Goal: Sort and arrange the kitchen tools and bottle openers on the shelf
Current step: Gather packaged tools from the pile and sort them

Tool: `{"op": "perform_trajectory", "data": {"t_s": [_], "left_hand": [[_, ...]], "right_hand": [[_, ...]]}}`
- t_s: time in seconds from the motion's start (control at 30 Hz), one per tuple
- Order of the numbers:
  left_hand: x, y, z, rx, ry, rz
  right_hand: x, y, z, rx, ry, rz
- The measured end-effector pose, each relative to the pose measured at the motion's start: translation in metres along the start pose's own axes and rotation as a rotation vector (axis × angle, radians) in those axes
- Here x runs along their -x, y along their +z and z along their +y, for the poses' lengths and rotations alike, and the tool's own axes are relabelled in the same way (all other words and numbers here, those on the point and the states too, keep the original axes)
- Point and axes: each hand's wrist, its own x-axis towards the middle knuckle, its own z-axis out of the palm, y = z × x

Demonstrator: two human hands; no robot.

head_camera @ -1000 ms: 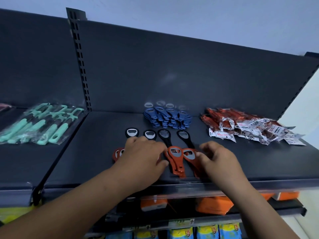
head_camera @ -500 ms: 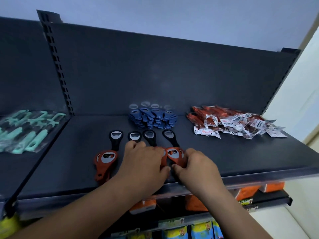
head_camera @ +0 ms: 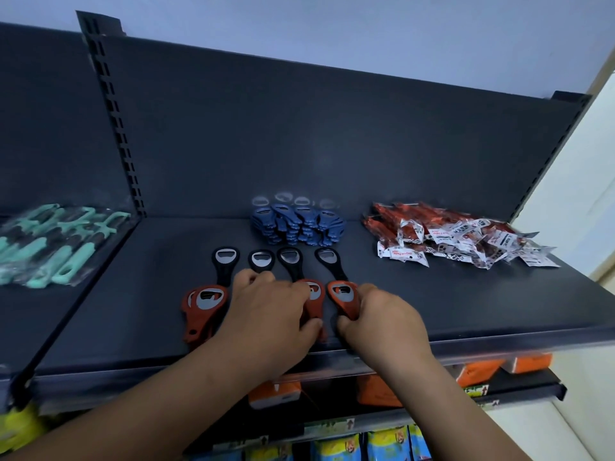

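Observation:
On the dark shelf (head_camera: 466, 304) lie several black bottle openers (head_camera: 225, 261) in a row, with red bottle openers in front of them. My left hand (head_camera: 269, 314) covers a red opener (head_camera: 314, 302), fingers and thumb curled round it. My right hand (head_camera: 382, 321) grips the rightmost red opener (head_camera: 342, 299) by its lower end. A small stack of red openers (head_camera: 204, 309) lies to the left, untouched. Behind stand stacked blue openers (head_camera: 298, 224).
Red packaged tools with white labels (head_camera: 449, 237) are heaped at the back right. Teal-handled tools in plastic bags (head_camera: 53, 244) lie on the neighbouring shelf to the left. Orange boxes (head_camera: 479, 372) and yellow-blue packs (head_camera: 386, 444) sit on lower shelves. The shelf's back panel (head_camera: 299, 134) rises behind.
Both hands have drawn closer together around the two right-hand red openers. The stack of red openers at the left, formerly half hidden by my left hand, now lies uncovered.

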Motion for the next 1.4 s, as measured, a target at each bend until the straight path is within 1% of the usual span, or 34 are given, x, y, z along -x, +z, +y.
{"op": "perform_trajectory", "data": {"t_s": [0.27,0.37,0.43,0.5,0.57,0.67,0.8,1.13,1.27,1.4], "left_hand": [[0.003,-0.005,-0.009,0.045,0.001,0.031],[0.005,-0.007,-0.014,0.074,-0.003,0.047],[0.004,-0.005,-0.015,0.065,0.007,0.042],[0.002,-0.004,-0.014,0.032,0.028,0.017],[-0.001,-0.001,-0.014,-0.011,0.056,-0.019],[-0.004,0.005,-0.013,-0.058,0.082,-0.052],[-0.004,0.009,-0.012,-0.048,0.088,-0.057],[-0.004,0.012,-0.011,-0.027,0.075,-0.041],[-0.004,0.013,-0.011,-0.028,0.06,-0.062],[-0.004,0.011,-0.013,-0.036,0.082,-0.068]], "right_hand": [[0.002,-0.001,-0.005,0.051,0.003,0.025],[0.006,-0.008,-0.011,0.085,-0.028,0.12],[0.007,-0.012,-0.015,0.023,-0.089,0.173],[0.007,-0.011,-0.021,-0.019,-0.161,0.143],[0.008,-0.006,-0.024,0.031,-0.217,0.084],[0.007,0.001,-0.023,0.113,-0.228,0.019],[0.007,0.004,-0.019,0.129,-0.252,-0.027],[0.007,0.002,-0.018,0.137,-0.283,-0.049],[0.007,0.003,-0.018,0.122,-0.316,-0.047],[0.007,0.0,-0.018,0.119,-0.326,-0.054]]}}
